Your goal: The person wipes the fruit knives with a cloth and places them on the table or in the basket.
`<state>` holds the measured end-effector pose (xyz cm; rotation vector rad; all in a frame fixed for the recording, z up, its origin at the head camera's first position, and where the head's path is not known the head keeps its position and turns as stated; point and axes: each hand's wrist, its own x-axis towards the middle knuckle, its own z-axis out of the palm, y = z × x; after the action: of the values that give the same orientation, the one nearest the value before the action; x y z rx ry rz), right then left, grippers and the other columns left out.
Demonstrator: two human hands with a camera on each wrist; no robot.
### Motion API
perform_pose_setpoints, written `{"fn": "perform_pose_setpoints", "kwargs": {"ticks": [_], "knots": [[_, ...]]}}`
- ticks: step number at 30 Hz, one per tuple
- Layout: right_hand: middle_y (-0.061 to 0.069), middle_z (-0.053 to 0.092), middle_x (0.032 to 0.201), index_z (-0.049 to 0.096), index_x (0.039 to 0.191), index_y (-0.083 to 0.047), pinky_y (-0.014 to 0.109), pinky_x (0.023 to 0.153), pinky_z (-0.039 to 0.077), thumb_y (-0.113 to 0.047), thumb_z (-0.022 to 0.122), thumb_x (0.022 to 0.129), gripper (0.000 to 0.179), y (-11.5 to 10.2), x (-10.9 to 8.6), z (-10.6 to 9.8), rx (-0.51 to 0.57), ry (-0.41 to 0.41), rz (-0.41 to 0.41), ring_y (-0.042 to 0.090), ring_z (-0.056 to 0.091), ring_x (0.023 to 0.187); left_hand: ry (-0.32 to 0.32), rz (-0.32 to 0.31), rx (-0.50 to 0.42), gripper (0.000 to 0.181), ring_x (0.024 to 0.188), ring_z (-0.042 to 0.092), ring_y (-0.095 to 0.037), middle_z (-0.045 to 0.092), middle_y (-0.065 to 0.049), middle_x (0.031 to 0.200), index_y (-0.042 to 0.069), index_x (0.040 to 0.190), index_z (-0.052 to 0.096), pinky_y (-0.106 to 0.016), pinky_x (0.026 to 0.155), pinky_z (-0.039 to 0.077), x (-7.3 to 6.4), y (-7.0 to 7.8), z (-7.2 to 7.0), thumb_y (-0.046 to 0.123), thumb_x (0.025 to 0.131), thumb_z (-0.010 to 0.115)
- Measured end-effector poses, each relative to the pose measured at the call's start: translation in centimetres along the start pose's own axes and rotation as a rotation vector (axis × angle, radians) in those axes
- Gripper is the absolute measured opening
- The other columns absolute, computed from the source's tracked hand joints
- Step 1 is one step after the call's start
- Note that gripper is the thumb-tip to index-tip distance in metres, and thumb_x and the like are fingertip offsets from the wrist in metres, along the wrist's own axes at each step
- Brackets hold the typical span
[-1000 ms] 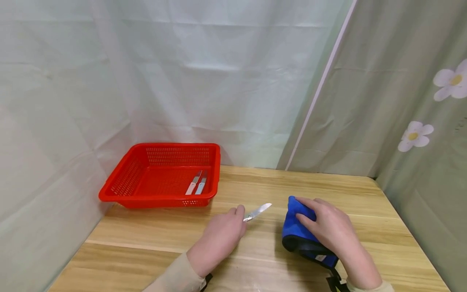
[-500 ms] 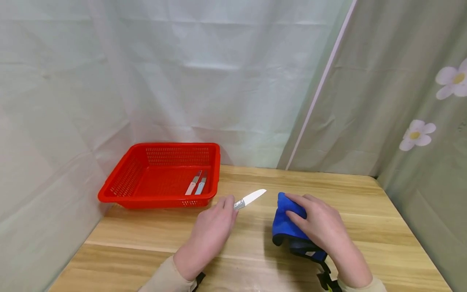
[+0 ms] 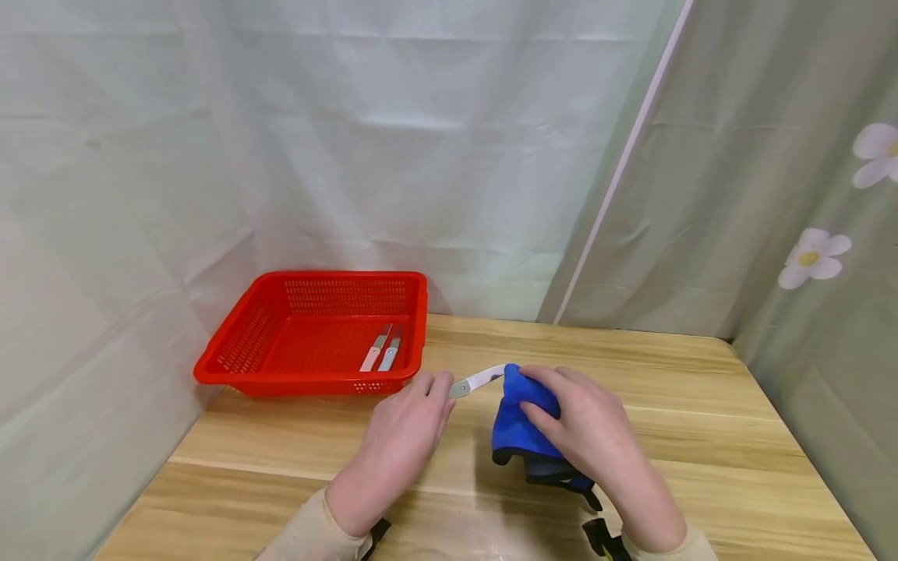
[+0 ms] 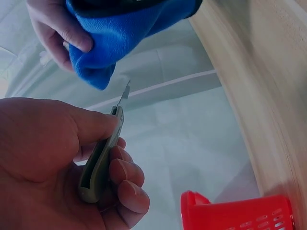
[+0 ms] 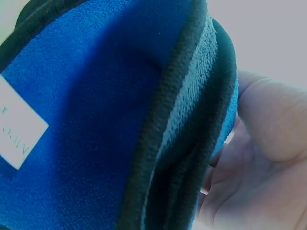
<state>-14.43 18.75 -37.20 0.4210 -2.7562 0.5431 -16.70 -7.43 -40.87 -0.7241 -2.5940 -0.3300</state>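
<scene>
My left hand (image 3: 393, 440) grips a folding knife (image 4: 101, 165) by its grey-green handle, blade out and pointing right. In my right hand (image 3: 589, 417) is a folded blue cloth (image 3: 522, 421) with black edging, pinched between thumb and fingers. The blade tip reaches the cloth's upper left corner in the head view. From the left wrist, the cloth's hanging corner shows just beyond the blade (image 4: 125, 92). Up close in the right wrist view, the cloth's folded layers and a white label (image 5: 19, 125) can be seen, and the fingers are partly hidden behind it.
A red plastic basket (image 3: 295, 383) stands at the back left of the wooden table (image 3: 701, 436). Inside it lie two open folding knives, one with a pink handle (image 3: 371, 358) and one light blue (image 3: 388, 358). Pale curtains (image 3: 393, 156) hang behind and beside the table.
My right hand has carried the cloth left, up to the blade. The left hand has shifted a little left and away from me with the knife.
</scene>
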Motion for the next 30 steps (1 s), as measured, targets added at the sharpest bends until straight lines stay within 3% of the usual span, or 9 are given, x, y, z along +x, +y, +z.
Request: {"fn": "perform_pose_setpoints", "kwargs": {"ticks": [7, 18, 30], "knots": [[0.005, 0.078, 0.119, 0.073, 0.130, -0.022, 0.054, 0.083, 0.062, -0.025, 0.091, 0.094, 0.040, -1.1, 0.3, 0.9, 0.035, 0.042, -0.048, 0.027, 0.076, 0.106, -0.023, -0.009, -0.003, 0.029, 0.065, 0.046, -0.014, 0.051, -0.001, 0.087, 0.011, 0.116, 0.058, -0.024, 0.050, 0.037, 0.1, 0.1, -0.1, 0.023, 0.103, 0.081], [-0.004, 0.072, 0.099, 0.082, 0.126, -0.024, 0.039, 0.072, 0.058, -0.025, 0.094, 0.090, 0.038, -1.8, 0.2, 1.7, 0.018, 0.080, -0.146, 0.016, 0.069, 0.088, -0.010, 0.019, -0.012, 0.030, 0.066, 0.047, -0.012, 0.051, 0.000, 0.087, 0.011, 0.118, 0.059, -0.022, 0.051, 0.038, -0.2, 0.2, -0.3, 0.025, 0.103, 0.081], [-0.006, 0.073, 0.103, 0.082, 0.127, -0.027, 0.039, 0.077, 0.059, -0.024, 0.094, 0.091, 0.038, -2.1, 0.1, 2.0, 0.035, 0.059, -0.155, 0.015, 0.070, 0.093, -0.023, 0.055, 0.001, 0.028, 0.065, 0.049, -0.013, 0.053, 0.000, 0.088, 0.012, 0.114, 0.059, -0.024, 0.053, 0.039, -0.3, 0.7, -0.5, 0.025, 0.103, 0.081]]}}
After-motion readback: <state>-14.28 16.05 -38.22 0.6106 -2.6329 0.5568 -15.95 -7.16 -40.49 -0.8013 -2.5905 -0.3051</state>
